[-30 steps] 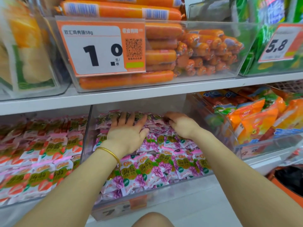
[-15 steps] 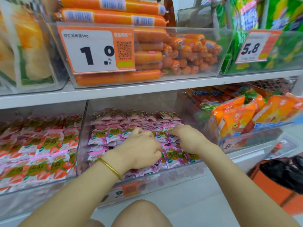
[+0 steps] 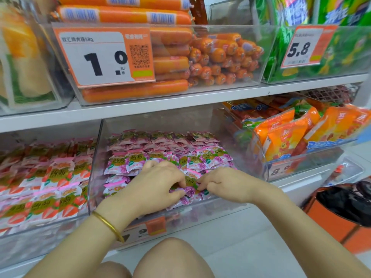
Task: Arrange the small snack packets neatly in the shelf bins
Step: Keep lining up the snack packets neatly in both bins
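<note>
**A:** We see the shelf (image 3: 180, 105) first, cut off at both sides. Orange sausages (image 3: 170, 63) fill a clear box on top of it.

**B:** Under it sits our middle bin (image 3: 96, 157). It holds the purple packets (image 3: 200, 157) in rows that run from the back to the front. Our arms hide the front rows.

**A:** To the left, the red packets (image 3: 50, 177) are blurred and run out of view.

**B:** Our left forearm covers half of the bin's price tag (image 3: 154, 227), so we can't read the whole number.

**A:** Our left hand (image 3: 158, 185) has its fingers curled. Thumb and fingertips pinch one packet (image 3: 190, 182) at the front middle of the bin.

**B:** Our right hand (image 3: 224, 185) is just beside it, fingers curled too, nipping that packet's right edge. The fingertips are tucked under, so we can't tell how many touch it.

**A:** Smallest is the gold bangle (image 3: 108, 223) on our left wrist.
</note>
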Tool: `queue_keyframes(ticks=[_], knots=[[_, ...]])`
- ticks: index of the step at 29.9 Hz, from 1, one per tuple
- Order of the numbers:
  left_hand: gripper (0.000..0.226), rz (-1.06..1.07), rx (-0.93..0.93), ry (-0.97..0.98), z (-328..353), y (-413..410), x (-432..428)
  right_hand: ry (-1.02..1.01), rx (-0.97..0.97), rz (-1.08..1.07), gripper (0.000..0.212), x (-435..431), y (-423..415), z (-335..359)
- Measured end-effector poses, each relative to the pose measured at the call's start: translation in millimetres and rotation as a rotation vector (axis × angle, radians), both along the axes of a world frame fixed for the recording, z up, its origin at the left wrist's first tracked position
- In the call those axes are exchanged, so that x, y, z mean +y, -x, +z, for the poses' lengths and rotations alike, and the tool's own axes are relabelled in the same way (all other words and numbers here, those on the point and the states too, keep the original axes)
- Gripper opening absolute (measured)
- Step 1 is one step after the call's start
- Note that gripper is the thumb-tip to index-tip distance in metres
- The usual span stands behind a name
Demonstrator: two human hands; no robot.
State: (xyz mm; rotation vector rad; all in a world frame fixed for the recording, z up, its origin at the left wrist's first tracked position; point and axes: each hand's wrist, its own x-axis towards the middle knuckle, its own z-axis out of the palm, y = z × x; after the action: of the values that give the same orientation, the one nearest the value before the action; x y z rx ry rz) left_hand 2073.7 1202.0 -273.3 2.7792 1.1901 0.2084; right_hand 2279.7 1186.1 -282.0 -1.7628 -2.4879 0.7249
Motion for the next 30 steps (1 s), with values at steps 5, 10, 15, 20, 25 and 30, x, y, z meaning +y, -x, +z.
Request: queue_keyframes(ticks=[5,10,15,20,25,30], knots=[[0.035,-0.037,-0.054,0.046,-4,6,3,-0.14,0.087,0.029,0.042,-2,11,5],[0.046,-0.008,-0.11,0.04,-5,11,0,0.006,0.014,0.109,0.049,0,18,3],[0.04,0.013,-0.128,0.079,-6,16,-5,0.045,0.104,0.025,0.04,-1,13,7],[0.02,0.006,-0.154,0.094,-9,18,-7,0.127,0.321,-0.015,0.032,-6,9,9],[0.021,0.022,-0.153,0.052,-11,19,-10,0.019,0.473,-0.129,0.029,-12,8,11],[0.031,0.019,-0.14,0.041,-7,22,-18,-0.018,0.309,-0.096,0.031,-23,5,6]])
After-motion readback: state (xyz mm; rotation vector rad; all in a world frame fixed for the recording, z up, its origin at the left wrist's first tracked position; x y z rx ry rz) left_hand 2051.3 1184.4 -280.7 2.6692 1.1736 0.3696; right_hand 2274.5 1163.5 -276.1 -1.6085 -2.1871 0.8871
